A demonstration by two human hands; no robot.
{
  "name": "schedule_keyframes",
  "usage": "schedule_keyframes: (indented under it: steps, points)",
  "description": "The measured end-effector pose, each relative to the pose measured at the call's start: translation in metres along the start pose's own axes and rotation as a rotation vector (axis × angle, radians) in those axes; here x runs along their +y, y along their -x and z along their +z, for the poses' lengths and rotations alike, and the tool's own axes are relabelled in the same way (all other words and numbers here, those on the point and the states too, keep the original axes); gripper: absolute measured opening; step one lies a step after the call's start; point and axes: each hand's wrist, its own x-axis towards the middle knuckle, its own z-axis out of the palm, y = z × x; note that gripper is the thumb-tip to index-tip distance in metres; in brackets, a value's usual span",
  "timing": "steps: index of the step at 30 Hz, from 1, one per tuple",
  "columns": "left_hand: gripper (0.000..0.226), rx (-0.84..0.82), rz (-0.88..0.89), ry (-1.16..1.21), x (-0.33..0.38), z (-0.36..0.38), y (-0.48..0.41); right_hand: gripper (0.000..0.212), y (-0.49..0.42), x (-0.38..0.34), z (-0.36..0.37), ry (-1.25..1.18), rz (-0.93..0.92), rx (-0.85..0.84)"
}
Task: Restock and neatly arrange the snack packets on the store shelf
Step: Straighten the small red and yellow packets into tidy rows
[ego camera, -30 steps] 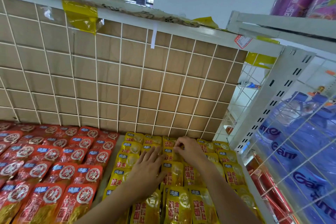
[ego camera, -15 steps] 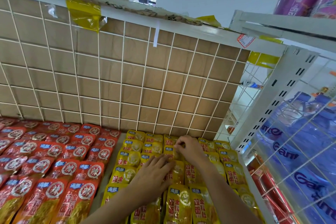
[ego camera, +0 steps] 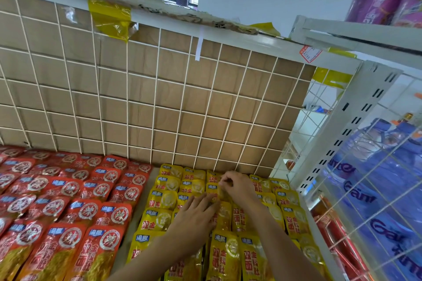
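- Where the two hands meet, a single yellow packet lies in the back part of its block, its top edge pinched between the curled fingers and thumb of the right hand.
- Left hand: just nearer than the right hand and beside it, fingers straight and together, laid flat on the packets, fingertips almost at the pinched packet; it grips nothing.
- Yellow packets: overlapping rows under and around both hands, running from the back wall toward the person.
- Shelf: a bare strip of its floor shows left of the left forearm, dividing the two colours.
- Red packets: overlapping rows well to the left of the left hand.
- Wire grid: white, upright, directly beyond the right hand's knuckles, with brown cardboard behind it.
- Yellow tape: on the top rail, high above and left of both hands.
- Slotted upright: white, to the right of the right hand.
- Blue bottle packs: behind side mesh, farther right of that hand.
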Motion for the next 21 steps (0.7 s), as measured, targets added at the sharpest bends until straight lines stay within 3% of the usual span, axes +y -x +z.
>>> schedule_keyframes:
  steps: [10,16,21]
  points:
    - [0.052,0.042,-0.055,0.017,0.002,-0.003,-0.005,0.011,-0.006,-0.001,0.002,0.022,0.037,-0.008]
    - [0.047,0.108,0.029,0.028,0.001,-0.005,0.003,0.005,-0.003,0.000,0.000,-0.031,0.010,-0.008]
    - [0.048,0.139,0.002,0.107,-0.007,-0.005,0.010,0.015,0.012,-0.003,-0.016,0.032,-0.039,0.088]
